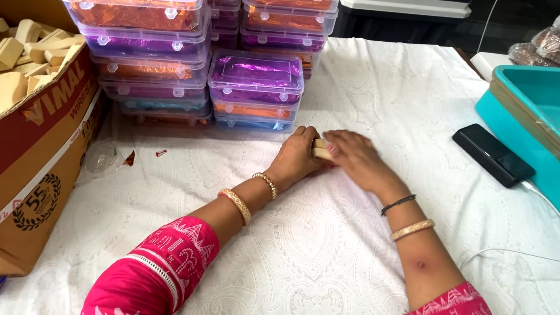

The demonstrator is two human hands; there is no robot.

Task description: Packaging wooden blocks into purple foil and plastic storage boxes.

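Left hand (296, 158) and right hand (355, 159) are together, both closed on a small tan bar (322, 150) on the white cloth (326, 251). Behind them are stacked clear boxes (255, 86) with purple and orange foil. Left: a brown carton (18, 173) of tan bars. Right: a teal tray (556, 129) and a black phone (492, 155).

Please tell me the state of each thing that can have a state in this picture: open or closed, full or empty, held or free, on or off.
left hand: closed around the beige block
right hand: fingers laid on the same block
beige block: held between both hands
clear plastic boxes: lids closed, stacked
cardboard box: open, full of beige blocks
teal tray: open, visible part empty
phone: screen dark, cable attached
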